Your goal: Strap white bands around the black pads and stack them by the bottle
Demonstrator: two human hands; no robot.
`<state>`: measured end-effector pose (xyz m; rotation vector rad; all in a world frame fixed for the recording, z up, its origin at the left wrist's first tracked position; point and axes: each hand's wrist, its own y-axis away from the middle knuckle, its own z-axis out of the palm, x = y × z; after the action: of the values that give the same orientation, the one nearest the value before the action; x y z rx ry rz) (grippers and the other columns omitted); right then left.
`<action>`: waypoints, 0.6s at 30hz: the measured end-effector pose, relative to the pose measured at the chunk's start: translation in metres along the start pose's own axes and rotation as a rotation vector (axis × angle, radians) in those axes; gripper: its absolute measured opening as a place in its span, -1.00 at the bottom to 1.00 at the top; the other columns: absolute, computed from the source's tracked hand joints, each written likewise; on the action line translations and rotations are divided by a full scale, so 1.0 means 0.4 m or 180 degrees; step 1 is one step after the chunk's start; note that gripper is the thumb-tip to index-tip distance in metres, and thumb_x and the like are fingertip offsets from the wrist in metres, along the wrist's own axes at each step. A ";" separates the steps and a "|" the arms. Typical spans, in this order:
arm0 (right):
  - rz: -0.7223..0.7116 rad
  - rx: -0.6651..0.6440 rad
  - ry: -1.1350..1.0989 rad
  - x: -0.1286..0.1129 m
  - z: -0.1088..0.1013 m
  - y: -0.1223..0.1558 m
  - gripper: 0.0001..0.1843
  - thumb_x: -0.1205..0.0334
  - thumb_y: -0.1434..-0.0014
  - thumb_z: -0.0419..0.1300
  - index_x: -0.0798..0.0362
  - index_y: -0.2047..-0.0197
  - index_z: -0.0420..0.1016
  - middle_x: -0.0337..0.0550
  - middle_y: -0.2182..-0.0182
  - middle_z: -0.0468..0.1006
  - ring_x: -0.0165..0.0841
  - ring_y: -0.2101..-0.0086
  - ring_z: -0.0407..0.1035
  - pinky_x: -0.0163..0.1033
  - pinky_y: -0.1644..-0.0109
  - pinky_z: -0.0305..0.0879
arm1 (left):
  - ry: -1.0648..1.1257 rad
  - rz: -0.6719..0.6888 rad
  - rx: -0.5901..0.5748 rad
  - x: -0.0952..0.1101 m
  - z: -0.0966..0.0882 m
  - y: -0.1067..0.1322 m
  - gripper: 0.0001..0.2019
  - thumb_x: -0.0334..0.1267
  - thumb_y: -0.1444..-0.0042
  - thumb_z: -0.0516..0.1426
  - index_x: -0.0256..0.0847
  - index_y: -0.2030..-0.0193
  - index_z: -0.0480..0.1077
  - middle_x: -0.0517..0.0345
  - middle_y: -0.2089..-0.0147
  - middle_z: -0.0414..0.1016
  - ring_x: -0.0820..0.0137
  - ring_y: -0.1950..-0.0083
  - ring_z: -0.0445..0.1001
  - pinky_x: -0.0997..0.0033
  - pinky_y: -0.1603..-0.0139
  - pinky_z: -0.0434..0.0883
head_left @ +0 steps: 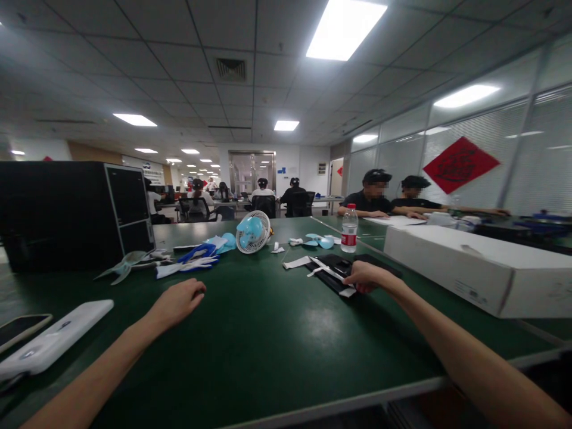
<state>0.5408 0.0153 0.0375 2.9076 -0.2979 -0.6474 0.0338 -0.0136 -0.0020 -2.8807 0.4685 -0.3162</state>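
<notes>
My right hand reaches over a flat black item on the green table, its fingers closed at the near end of a long thin white piece. What exactly that piece is, I cannot tell. Several short white strips lie around the black item. My left hand hovers low at or on the table, fingers loosely bent, thumb apart, nothing in it. Beyond it lie blue-and-white gloves. A small fan with light blue blades and a white grille leans farther back in the middle.
A black computer case stands left, grey fan blades beside it. A white power bank-like block and a phone lie front left. A red-capped bottle, blue blades and a long white box are right. Co-workers sit beyond.
</notes>
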 end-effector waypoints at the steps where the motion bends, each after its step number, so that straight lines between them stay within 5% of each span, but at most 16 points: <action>1: 0.0026 -0.0043 -0.0020 0.000 0.000 -0.002 -0.66 0.12 0.00 0.28 0.22 0.61 0.41 -0.05 0.62 0.48 -0.41 0.64 0.37 -0.36 0.57 0.27 | -0.0008 0.0010 0.0014 0.000 -0.001 0.000 -0.62 -0.03 -0.16 -0.06 -0.16 0.05 0.41 0.05 0.03 0.46 0.23 0.04 0.44 0.20 0.02 0.38; 11: -0.0018 0.0042 -0.0360 -0.001 -0.010 0.001 -0.82 0.26 0.06 0.28 0.18 0.55 0.40 -0.26 0.67 0.36 -0.53 0.67 0.20 -0.41 0.61 0.13 | 0.0036 0.0005 -0.0031 0.004 -0.006 0.004 -0.62 -0.04 -0.16 -0.06 -0.16 0.03 0.39 0.04 0.03 0.45 0.25 0.04 0.44 0.22 0.03 0.38; 18: -0.0848 0.0470 -0.1023 -0.031 -0.018 0.018 -0.85 0.28 -0.06 0.15 0.13 0.51 0.34 -0.34 0.69 0.27 -0.53 0.67 0.17 -0.43 0.62 0.09 | -0.0055 -0.0005 -0.0020 0.008 -0.004 0.003 -0.63 -0.05 -0.15 -0.06 -0.15 0.05 0.41 0.05 0.06 0.46 0.25 0.08 0.45 0.25 0.09 0.38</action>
<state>0.5317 0.0116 0.0501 3.0020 0.0114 -1.1865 0.0360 -0.0161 -0.0001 -2.8877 0.4649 -0.2906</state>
